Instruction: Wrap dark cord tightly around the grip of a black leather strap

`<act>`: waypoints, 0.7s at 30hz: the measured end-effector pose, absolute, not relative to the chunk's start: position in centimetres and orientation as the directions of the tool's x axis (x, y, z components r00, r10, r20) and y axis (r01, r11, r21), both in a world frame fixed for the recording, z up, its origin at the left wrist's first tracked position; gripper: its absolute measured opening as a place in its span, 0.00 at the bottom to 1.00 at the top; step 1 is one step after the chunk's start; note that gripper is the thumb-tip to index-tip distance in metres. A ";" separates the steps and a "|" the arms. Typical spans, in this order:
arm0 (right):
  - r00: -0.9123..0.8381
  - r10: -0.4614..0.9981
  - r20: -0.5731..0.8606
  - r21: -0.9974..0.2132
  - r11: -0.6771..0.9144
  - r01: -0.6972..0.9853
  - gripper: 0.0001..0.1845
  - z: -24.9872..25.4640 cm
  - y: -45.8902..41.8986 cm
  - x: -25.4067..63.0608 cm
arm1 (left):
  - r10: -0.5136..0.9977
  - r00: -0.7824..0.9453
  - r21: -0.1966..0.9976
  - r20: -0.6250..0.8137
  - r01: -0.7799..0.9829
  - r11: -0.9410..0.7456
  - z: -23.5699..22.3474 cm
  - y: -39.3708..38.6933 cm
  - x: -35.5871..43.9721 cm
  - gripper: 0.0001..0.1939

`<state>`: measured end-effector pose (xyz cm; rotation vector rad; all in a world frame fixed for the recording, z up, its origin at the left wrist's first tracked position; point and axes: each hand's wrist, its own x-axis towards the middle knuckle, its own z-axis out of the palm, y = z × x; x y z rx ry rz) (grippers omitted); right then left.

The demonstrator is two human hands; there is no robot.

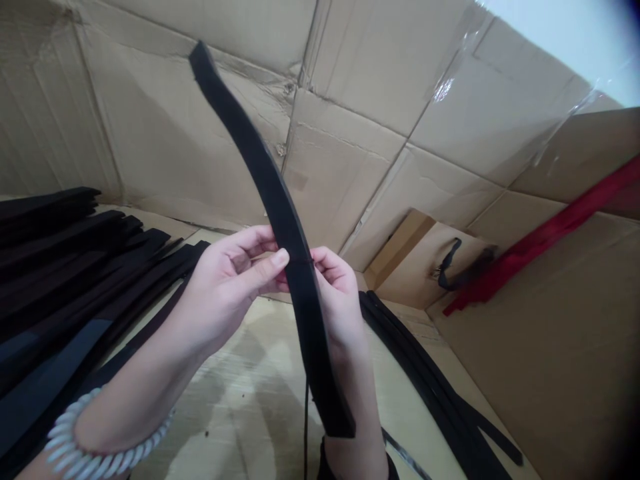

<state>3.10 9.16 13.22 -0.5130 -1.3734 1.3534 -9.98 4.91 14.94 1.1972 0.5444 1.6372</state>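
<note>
Your left hand [225, 287] is closed in a narrow pinch, its thumb [273, 263] and fingers drawn together at the left edge of a long black strip [280, 200]. Your right hand [335, 293] is just as narrow, its curled fingers [325, 263] meeting the strip's right edge, so the strip passes between your two hands. A fine red thread [301, 260] crosses the strip's face right at your fingertips, and both hands sit about equally close to it; I can't tell from this view which one has hold of it, or whether either does.

The strip's long axis runs from upper left, well above your hands, down through your grip to lower right, bowing gently along the way. Its lower end hangs just past your right forearm [353, 393], so your right arm is the nearer one to that end, while a thin dark cord [306, 427] drops below your hands.

On your left wrist sits a white coiled bracelet [110, 427], and past that arm lies a pile of black strips [75, 267]. More black strips [430, 360] curve along the right, on a cardboard floor [240, 407]. Cardboard walls [350, 87] rise behind, with a red strip [545, 233] leaning against them.
</note>
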 end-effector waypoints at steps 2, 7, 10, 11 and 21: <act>-0.331 0.877 0.348 -0.877 0.181 -0.444 0.06 13.1 9.3 2.3 | 0.886 -0.060 0.800 0.460 -0.405 -0.443 14.8 4.9 -10.1 0.05; -0.320 0.894 0.314 -0.780 0.051 -0.623 0.09 12.6 9.7 0.3 | 0.845 -0.177 0.778 0.504 -0.330 -0.534 14.6 5.1 -10.2 0.13; -0.222 0.924 0.312 -0.729 0.083 -0.679 0.10 12.4 9.3 -1.0 | 0.822 -0.225 0.770 0.524 -0.289 -0.569 14.7 5.1 -10.1 0.13; -0.177 0.931 0.318 -0.717 0.114 -0.688 0.10 12.2 9.0 -1.4 | 0.817 -0.235 0.771 0.527 -0.271 -0.576 14.8 5.1 -10.1 0.13; -0.256 0.921 0.293 -0.762 0.063 -0.645 0.16 11.1 8.2 -3.1 | 0.791 -0.277 0.769 0.546 -0.209 -0.604 14.5 5.2 -10.5 0.12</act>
